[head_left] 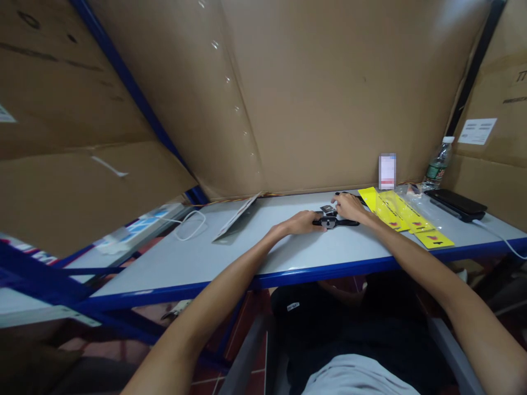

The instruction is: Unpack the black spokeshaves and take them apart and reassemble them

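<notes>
My left hand (305, 222) is closed on one end of a black spokeshave (330, 223) with a silvery middle, held at the white tabletop. Its other handle points right, beneath my right wrist. Just behind the tool, the bent fingers of my right hand (349, 207) are at a small dark metal plate (328, 209); their exact grip is too small to make out clearly. Another black piece shows partly behind my right hand, mostly hidden by it. Yellow printed packages (391, 211) lie to the right of my right forearm.
A flat packet (236, 218) and a white cable (191, 226) lie on the left. At the right are a phone with a lit screen (387, 171), a water bottle (437, 164), clear plastic bags and a black device (457, 204). Cardboard walls surround the blue-edged table (164, 274).
</notes>
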The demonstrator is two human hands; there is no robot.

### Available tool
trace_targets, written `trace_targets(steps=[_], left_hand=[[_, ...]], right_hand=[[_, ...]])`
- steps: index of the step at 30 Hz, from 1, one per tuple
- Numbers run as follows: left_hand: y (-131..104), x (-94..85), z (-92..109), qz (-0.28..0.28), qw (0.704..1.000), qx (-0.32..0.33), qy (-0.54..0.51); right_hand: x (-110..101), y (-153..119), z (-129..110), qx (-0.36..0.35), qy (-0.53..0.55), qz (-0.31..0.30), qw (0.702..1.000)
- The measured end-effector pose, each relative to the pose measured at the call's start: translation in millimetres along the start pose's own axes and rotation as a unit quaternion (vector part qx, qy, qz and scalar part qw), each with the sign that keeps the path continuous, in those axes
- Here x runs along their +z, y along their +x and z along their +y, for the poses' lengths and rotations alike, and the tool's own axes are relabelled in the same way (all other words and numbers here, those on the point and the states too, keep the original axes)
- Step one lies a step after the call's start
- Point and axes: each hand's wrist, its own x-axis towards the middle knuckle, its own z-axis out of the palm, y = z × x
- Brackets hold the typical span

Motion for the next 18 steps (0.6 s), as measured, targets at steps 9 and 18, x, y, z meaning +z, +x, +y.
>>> trace_targets(steps=[9,18], left_hand=[[0,0.5,0,0.005,1.0,0.005,-0.009],[1,2.7,-5,0.001,1.0,0.004,-0.005]], right_hand=[[2,7,11,-0.035,0.031,-0.104,0.993],[1,16,27,0.05,0.111,-0.19,0.974]])
